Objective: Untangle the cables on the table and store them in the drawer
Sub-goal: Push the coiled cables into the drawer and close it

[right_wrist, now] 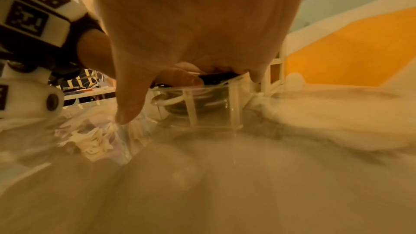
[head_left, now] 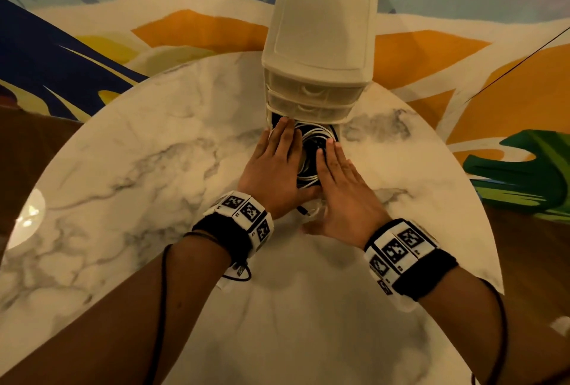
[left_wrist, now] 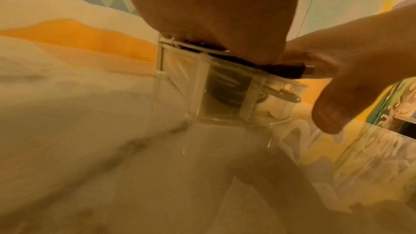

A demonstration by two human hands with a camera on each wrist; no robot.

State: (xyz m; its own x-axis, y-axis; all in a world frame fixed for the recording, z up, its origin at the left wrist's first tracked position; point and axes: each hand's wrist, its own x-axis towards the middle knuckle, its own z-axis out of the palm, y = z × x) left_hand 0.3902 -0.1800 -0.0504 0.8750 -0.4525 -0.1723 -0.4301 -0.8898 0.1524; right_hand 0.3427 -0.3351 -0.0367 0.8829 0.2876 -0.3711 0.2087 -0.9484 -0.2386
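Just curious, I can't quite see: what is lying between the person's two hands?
Coiled white and black cables lie in the pulled-out bottom drawer, between the left hand and right hand; the head view shows it.

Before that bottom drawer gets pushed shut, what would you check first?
1. Coiled black and white cables inside the clear plastic bottom drawer: ok.
2. Black plug sticks out over the drawer's front rim: not ok.
3. Left hand lies flat on the cables: ok.
4. Right hand lies flat over the drawer: ok.
5. Two upper drawers of the white plastic cabinet shut: ok.
6. Cables fully untangled: cannot tell.
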